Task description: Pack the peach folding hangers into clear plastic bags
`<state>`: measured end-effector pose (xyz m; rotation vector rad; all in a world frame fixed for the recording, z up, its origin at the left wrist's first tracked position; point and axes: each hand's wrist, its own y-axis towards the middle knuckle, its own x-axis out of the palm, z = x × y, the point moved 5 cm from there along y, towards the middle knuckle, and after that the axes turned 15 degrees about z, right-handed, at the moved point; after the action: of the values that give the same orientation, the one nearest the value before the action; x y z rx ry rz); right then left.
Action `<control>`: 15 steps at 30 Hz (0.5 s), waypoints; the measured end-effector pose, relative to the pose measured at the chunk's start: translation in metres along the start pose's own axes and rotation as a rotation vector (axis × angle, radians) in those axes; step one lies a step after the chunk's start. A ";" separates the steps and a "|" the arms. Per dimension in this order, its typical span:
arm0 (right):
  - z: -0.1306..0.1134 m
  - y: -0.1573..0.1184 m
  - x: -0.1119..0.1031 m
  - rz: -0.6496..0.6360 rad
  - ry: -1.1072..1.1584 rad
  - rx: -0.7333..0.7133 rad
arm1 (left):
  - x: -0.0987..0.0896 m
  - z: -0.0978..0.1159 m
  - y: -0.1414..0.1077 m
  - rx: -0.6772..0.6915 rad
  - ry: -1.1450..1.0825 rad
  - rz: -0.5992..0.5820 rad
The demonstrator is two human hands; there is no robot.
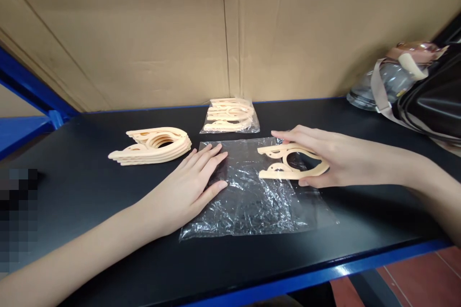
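At three o'clock, the right hand [334,153] gripped a hanger [279,174]; the left hand [190,182], open, rested on the bag [248,208]. Too weak pressure could let it slip.

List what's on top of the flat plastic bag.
The left hand lies over the left side of the bag; the right hand holds a cream hanger over its right side. Whatever they cover is hidden.

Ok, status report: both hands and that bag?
Left hand spread over plastic bag, left side. Right hand holding folded hanger at bag's right. Hanger stack sits aside, left.
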<state>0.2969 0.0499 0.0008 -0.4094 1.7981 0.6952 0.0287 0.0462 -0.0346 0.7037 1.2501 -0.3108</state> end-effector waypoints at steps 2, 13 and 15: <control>-0.002 0.001 0.004 -0.007 -0.002 -0.046 | 0.000 0.000 0.000 -0.003 0.001 -0.010; 0.004 0.002 0.009 0.000 -0.040 -0.052 | 0.002 -0.002 -0.003 0.023 -0.004 0.024; 0.004 0.002 0.007 0.032 -0.085 -0.084 | 0.002 -0.001 -0.002 0.023 -0.007 0.021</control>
<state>0.2963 0.0540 -0.0058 -0.4021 1.7025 0.8008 0.0270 0.0453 -0.0370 0.7348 1.2337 -0.3108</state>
